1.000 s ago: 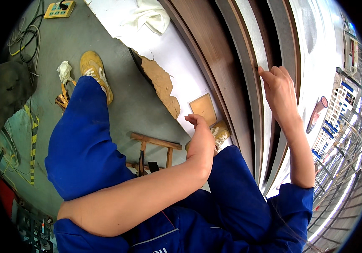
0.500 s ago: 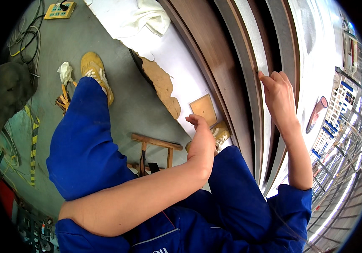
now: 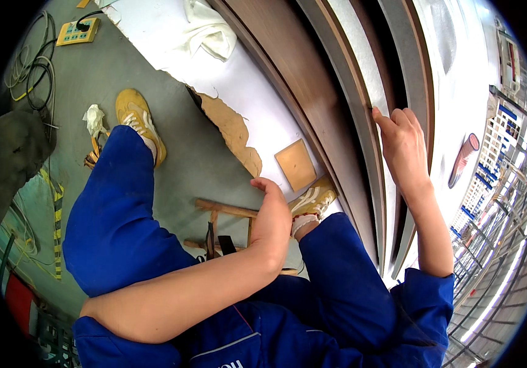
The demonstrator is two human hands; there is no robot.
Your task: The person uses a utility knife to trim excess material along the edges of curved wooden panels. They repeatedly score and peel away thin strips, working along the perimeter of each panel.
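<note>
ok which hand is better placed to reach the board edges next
Probably the right hand: its fingertips seem to touch the edge of a board, while the left hand appears apart from the boards, near the wooden frame.

We wore a bright blue work top (image 3: 276, 346) marked with a pale stripe (image 3: 226, 345), a thin red line (image 3: 242, 316) and white lettering (image 3: 231, 364), its sleeves (image 3: 426, 300) leaving both forearms (image 3: 433, 239) bare. Below were matching blue trousers (image 3: 116, 227). Our yellow shoes (image 3: 130, 105) had white laces (image 3: 133, 122), and a whitish sock (image 3: 301, 222) showed above the right one.
</note>
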